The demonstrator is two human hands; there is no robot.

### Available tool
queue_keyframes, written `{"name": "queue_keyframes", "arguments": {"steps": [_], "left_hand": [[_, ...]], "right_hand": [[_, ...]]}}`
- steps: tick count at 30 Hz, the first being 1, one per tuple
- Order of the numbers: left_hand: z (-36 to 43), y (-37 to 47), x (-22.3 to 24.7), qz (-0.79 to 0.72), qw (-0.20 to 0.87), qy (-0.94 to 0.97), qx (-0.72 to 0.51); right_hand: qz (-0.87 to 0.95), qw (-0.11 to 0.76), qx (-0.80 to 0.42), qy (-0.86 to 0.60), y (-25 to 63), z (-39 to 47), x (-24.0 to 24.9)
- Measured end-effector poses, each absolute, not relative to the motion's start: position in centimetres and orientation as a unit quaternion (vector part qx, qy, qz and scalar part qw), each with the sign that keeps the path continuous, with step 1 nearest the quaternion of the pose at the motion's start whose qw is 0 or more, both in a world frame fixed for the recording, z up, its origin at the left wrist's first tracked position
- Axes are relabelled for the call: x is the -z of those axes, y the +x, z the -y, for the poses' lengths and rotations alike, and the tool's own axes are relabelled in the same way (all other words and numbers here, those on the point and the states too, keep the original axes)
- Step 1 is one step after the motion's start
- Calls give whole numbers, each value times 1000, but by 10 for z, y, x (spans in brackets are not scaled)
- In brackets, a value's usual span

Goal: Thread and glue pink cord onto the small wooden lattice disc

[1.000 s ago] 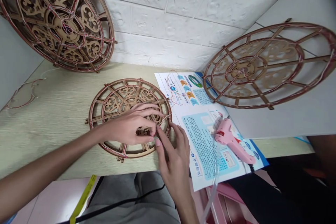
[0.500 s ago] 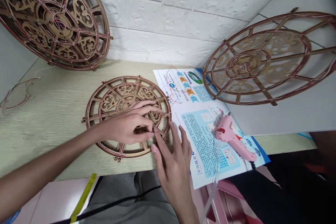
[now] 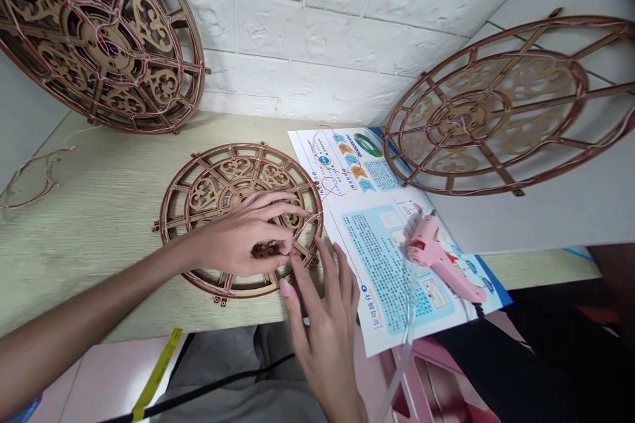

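A small round brown lattice frame point(image 3: 173, 211) with scrollwork lies flat on the table. Red and white thin wires point(image 3: 308, 219) run along its rings. Reaching over it from the left, my left hand point(image 3: 243, 238) has thumb and index finger pinched together at the lower right spokes, on what looks like the wire; the other fingers stretch out over the frame. My right hand point(image 3: 322, 317) is at the frame's lower right, fingers apart, the index tip pressing close beside the left pinch. Exactly what lies under the fingertips is hidden.
Larger wired lattice frames lean at the back left point(image 3: 193, 73) and right point(image 3: 496, 112). A pink glue gun point(image 3: 444, 261) rests on a printed sheet point(image 3: 342, 277). Loose wires point(image 3: 49, 172) lie at the left. A pink stool point(image 3: 421, 377) stands below the table edge.
My right hand has shifted very slightly left and down, its fingers still by the left pinch. My left hand keeps its hold; the view has moved a little.
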State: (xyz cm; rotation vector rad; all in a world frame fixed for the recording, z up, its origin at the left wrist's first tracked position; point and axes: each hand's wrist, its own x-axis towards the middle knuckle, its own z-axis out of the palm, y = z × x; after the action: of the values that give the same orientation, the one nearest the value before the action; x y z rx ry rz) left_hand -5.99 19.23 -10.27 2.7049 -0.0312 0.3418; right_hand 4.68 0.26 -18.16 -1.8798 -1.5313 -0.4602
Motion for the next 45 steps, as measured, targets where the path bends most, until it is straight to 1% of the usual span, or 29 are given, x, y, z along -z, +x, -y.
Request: {"name": "queue_keyframes", "arguments": {"steps": [3, 6, 14, 22, 35, 45], "left_hand": [[-193, -60, 104, 9, 209, 970, -124], [-194, -60, 106, 7, 216, 968, -127], [-196, -60, 108, 4, 220, 966, -137], [-198, -60, 104, 15, 253, 958, -138], [-203, -55, 108, 39, 241, 957, -155], [-200, -53, 109, 18, 256, 952, -164]], "right_hand": [[581, 327, 172, -726, 47, -2, 181], [585, 302, 164, -735, 48, -1, 181], [588, 294, 174, -733, 48, 0, 185], [581, 323, 169, -727, 44, 0, 183], [578, 346, 157, -722, 39, 3, 184], [573, 344, 142, -730, 33, 5, 182]]}}
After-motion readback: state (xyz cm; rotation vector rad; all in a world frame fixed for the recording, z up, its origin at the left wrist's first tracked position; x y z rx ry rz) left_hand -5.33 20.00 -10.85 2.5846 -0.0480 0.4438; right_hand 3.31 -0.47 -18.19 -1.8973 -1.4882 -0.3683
